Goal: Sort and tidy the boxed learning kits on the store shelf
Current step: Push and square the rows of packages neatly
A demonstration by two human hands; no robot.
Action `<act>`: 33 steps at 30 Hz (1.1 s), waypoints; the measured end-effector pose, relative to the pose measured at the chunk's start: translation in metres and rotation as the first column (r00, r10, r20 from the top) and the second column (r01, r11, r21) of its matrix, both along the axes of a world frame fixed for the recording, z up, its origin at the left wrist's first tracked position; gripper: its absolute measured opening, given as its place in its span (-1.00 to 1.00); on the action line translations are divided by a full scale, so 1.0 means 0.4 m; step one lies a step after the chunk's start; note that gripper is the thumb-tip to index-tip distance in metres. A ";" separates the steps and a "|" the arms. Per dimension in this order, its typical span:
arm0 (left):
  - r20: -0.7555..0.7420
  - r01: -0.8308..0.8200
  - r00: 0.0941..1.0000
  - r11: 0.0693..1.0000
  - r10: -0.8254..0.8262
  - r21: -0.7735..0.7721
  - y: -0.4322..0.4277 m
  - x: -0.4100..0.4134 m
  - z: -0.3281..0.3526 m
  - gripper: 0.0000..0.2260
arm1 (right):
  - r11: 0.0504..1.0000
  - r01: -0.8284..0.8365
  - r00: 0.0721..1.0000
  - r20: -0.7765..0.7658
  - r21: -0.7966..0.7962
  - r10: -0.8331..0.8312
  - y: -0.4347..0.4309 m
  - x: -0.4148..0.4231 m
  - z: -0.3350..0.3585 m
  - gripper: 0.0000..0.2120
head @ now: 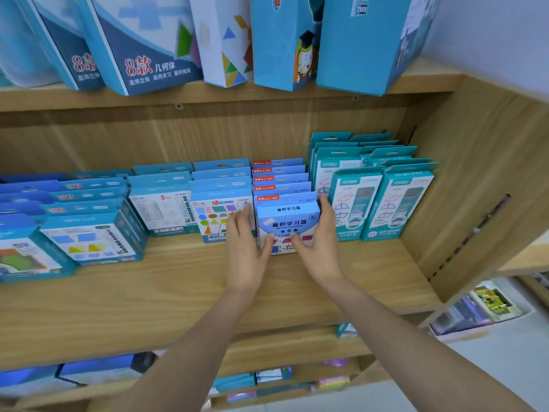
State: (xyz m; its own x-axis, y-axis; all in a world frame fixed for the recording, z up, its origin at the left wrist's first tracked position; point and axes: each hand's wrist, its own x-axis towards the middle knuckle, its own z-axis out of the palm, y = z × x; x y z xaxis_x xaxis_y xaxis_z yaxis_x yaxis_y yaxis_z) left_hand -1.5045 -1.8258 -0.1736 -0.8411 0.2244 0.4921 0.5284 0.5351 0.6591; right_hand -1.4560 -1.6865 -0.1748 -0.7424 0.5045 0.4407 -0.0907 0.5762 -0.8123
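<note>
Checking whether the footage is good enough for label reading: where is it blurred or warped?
Head view: front blue box between left hand and right hand is sharp; the frame's edges blur, notably the upper-shelf boxes; wide-angle bends the shelf board.

Pale wall point(490, 34), grey floor point(490, 367), colourful items on neighbouring low rack point(475, 310)

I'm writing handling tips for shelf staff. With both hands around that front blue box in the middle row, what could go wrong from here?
1. The left hand lies against the neighbouring shapes box; a sideways push might skew that row.
2. The blue box fronts a file of similar boxes; pressing it back unevenly could tilt them.
3. The right hand sits close to the teal boxes, which it may nudge.
</note>
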 end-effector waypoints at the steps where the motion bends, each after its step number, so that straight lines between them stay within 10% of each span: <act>1: -0.084 -0.017 0.996 0.999 0.013 -0.044 -0.004 -0.003 0.007 -0.36 | 0.999 0.008 1.000 -0.010 0.052 -0.007 0.000 0.004 0.006 -0.14; 9: -0.289 -0.051 0.954 0.912 -0.076 -0.407 -0.001 -0.045 0.002 0.07 | 0.957 -0.116 0.992 -0.015 0.265 0.124 0.061 0.020 0.033 -0.31; 15: -0.306 -0.098 0.950 0.867 -0.066 -0.489 0.034 -0.050 -0.013 0.14 | 0.973 -0.222 0.973 -0.050 0.058 0.225 0.106 0.044 0.061 -0.56; 22: -0.362 -0.160 0.931 0.850 -0.039 -0.502 0.050 -0.032 -0.017 0.10 | 0.999 0.016 1.000 -0.022 -0.044 -0.017 0.166 0.070 0.052 -0.81; 33: -0.434 -0.245 0.899 0.754 -0.059 -0.610 0.102 -0.017 -0.018 0.15 | 0.867 0.256 0.949 0.058 0.427 -0.309 0.161 0.039 -0.006 -0.05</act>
